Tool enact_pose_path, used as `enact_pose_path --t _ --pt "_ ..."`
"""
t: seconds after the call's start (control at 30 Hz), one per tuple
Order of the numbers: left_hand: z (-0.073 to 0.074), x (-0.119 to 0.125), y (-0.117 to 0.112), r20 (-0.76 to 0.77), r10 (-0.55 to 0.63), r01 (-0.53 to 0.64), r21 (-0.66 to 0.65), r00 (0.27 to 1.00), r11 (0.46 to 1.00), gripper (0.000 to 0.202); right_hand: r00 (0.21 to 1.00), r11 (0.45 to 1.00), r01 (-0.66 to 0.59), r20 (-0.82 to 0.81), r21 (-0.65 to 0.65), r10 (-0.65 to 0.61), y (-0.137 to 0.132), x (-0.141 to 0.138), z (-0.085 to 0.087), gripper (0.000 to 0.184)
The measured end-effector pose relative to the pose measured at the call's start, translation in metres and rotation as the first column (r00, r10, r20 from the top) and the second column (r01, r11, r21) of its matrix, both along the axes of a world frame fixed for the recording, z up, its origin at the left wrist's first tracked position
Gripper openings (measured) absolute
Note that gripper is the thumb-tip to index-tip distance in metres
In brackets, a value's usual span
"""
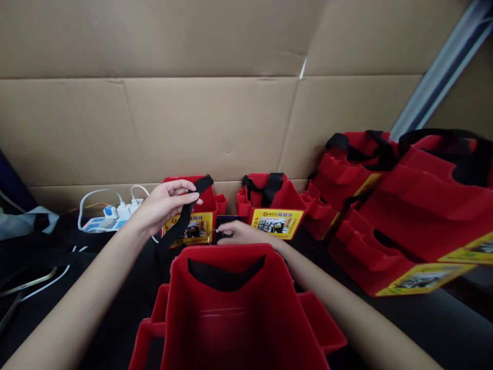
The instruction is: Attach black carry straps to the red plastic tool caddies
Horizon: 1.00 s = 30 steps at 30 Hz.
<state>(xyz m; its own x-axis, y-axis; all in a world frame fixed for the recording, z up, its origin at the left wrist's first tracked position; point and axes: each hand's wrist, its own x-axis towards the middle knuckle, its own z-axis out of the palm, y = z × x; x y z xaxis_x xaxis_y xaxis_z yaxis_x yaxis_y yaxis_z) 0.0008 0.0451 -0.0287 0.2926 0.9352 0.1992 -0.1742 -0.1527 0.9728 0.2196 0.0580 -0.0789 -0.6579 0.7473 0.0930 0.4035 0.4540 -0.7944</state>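
A red plastic box (pixel 246 339) with side pockets stands upright in front of me, its open top facing up. A black band crosses the slot in its far wall. Above and behind that wall, my left hand (pixel 167 201) pinches a black webbing strap (pixel 185 218) between thumb and fingers, with the strap's end sticking up past the fingertips. Just beyond the box's far rim is my right hand (pixel 241 233), its fingers closed by a small dark piece with a thin metal loop (pixel 210 236). I cannot make out exactly what that piece is.
Two smaller-looking red boxes with yellow labels, a left one (pixel 215 205) and a right one (pixel 265 200), stand against the cardboard wall (pixel 208 128). More red boxes (pixel 423 200) are stacked at right. A power strip (pixel 103 223) with plugs and white cables lies at left.
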Motion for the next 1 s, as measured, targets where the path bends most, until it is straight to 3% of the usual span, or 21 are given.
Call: enact_pose_path --t 0.13,0.23,0.37,0.43,0.6,0.73,0.87,1.0 --pt "-0.002 0.007 -0.004 -0.11 -0.035 0.048 0.118 0.993 0.992 0.031 0.974 0.988 0.05 -0.212 -0.147 -0.081 0.008 0.002 0.015 0.025" --pt "-0.006 0.015 -0.007 -0.182 -0.028 0.05 0.115 0.983 0.992 0.038 0.914 0.977 0.085 -0.376 -0.198 -0.155 0.006 -0.005 0.026 0.029" --pt "-0.01 0.023 -0.008 -0.216 0.092 -0.074 0.086 0.972 0.993 0.022 0.833 0.96 0.159 -0.491 -0.229 -0.255 -0.001 -0.014 0.027 0.027" --pt "-0.012 0.026 -0.008 -0.234 0.109 -0.084 0.116 0.966 0.99 0.017 0.81 0.954 0.182 -0.514 -0.239 -0.283 -0.004 -0.016 0.025 0.023" --pt "-0.017 0.029 -0.008 -0.314 -0.037 0.074 0.106 0.949 0.992 0.02 0.781 0.952 0.188 -0.55 -0.243 -0.295 -0.007 -0.017 0.02 0.025" --pt "-0.023 0.034 -0.006 -0.277 0.002 0.023 0.087 0.961 0.996 0.016 0.762 0.954 0.186 -0.578 -0.236 -0.292 -0.007 -0.019 0.016 0.027" --pt "-0.028 0.037 -0.003 -0.195 -0.033 0.047 0.064 0.98 0.997 0.025 0.791 0.976 0.156 -0.572 -0.153 -0.216 -0.008 -0.018 0.018 0.045" --pt "-0.029 0.038 -0.002 -0.192 -0.033 0.048 0.076 0.981 0.996 0.028 0.854 0.974 0.228 -0.479 -0.008 -0.204 -0.007 -0.015 0.022 0.016"
